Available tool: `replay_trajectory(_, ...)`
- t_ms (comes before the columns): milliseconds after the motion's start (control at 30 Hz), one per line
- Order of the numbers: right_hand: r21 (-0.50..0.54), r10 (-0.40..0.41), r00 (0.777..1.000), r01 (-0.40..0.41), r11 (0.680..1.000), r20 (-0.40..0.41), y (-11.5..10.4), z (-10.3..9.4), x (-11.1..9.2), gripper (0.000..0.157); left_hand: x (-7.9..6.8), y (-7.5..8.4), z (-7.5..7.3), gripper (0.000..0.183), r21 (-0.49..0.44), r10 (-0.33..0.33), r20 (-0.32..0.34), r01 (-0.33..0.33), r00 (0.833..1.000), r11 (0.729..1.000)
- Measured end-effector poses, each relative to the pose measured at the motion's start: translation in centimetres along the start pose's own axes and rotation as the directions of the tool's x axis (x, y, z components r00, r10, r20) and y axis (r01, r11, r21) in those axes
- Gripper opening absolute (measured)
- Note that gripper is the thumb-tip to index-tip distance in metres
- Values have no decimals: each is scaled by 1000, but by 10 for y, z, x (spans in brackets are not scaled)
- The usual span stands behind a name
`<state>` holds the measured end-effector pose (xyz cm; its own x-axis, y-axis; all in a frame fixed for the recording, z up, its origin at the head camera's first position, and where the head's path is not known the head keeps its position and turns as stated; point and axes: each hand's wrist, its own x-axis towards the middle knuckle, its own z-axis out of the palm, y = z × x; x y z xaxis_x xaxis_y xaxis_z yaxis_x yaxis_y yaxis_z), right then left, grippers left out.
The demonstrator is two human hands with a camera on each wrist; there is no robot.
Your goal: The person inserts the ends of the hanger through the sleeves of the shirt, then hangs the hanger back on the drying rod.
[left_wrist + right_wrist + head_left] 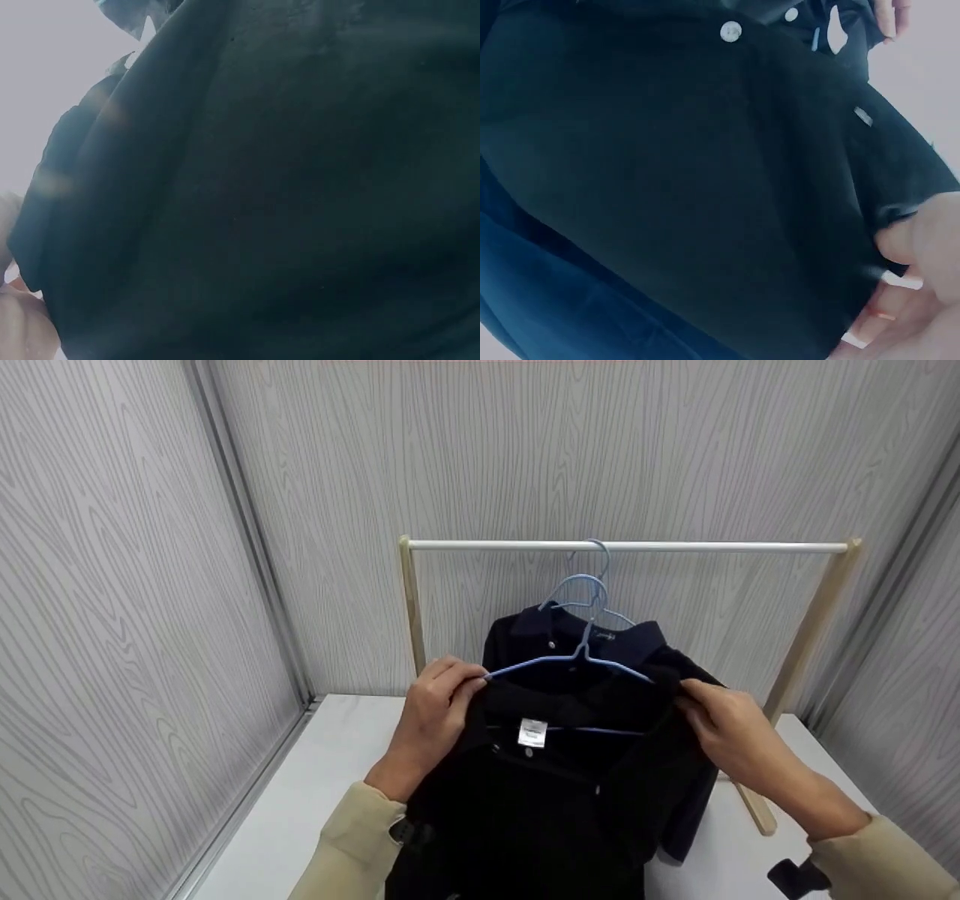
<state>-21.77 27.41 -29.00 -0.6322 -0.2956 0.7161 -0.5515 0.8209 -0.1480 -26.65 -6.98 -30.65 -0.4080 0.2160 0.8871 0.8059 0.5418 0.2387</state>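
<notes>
A black shirt point(525, 817) with a white label point(532, 733) and small buttons hangs around a blue hanger point(551, 658), whose hook points up. My left hand point(433, 712) pinches the shirt's left collar side, with the hanger's left arm reaching its fingertips. On the other side, my right hand point(739, 731) grips the fabric near the hanger's right arm. In the right wrist view, the thumb and fingers of this hand point(922, 277) hold a fold of the shirt point(675, 150). Dark cloth point(262, 180) fills most of the left wrist view.
Behind, a navy collared shirt point(630, 641) hangs on another blue hanger point(604, 559) from the white rail point(712, 547). Wooden legs point(814, 622) carry the rack on a white table point(300, 787). Wood-grain panels point(337, 450) enclose the back and sides.
</notes>
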Motion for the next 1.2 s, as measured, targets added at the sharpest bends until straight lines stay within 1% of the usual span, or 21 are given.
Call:
replay_trajectory(133, 39, 9, 1000, -8, 999, -20, 6, 1, -1, 10, 1, -6, 7, 8, -3, -21, 30, 21, 999, 1000)
replay_trajectory(267, 65, 26, 999, -24, 998, -37, 9, 3, -1, 11, 1, -11, 16, 12, 32, -61, 88, 58, 994, 998)
replay_trajectory(367, 55, 46, 998, -44, 998, -33, 12, 4, -3, 12, 0, -12, 22, 19, 100, -83, 130, 71, 988, 992)
replay_trajectory(533, 17, 58, 997, -57, 998, -43, 14, 4, -1, 10, 0, -11, 30, 36, 220, -103, 156, 67, 982, 973)
replay_trajectory(700, -7, 68, 994, -69, 998, -80, 15, 3, 4, 9, 1, -10, 37, 44, 290, -145, 185, 87, 972, 953)
replay_trajectory(833, -15, 72, 991, -74, 997, -116, 16, 0, 7, 8, 1, -8, 42, 47, 298, -156, 222, 86, 962, 951)
replay_trajectory(967, -27, 79, 987, -84, 996, -142, 16, -2, 10, 11, 3, -10, 45, 49, 294, -167, 256, 88, 952, 952)
replay_trajectory(1200, -9, 122, 983, -125, 992, -139, 13, -4, 21, 10, 6, -12, 54, 51, 325, -217, 276, 122, 936, 938)
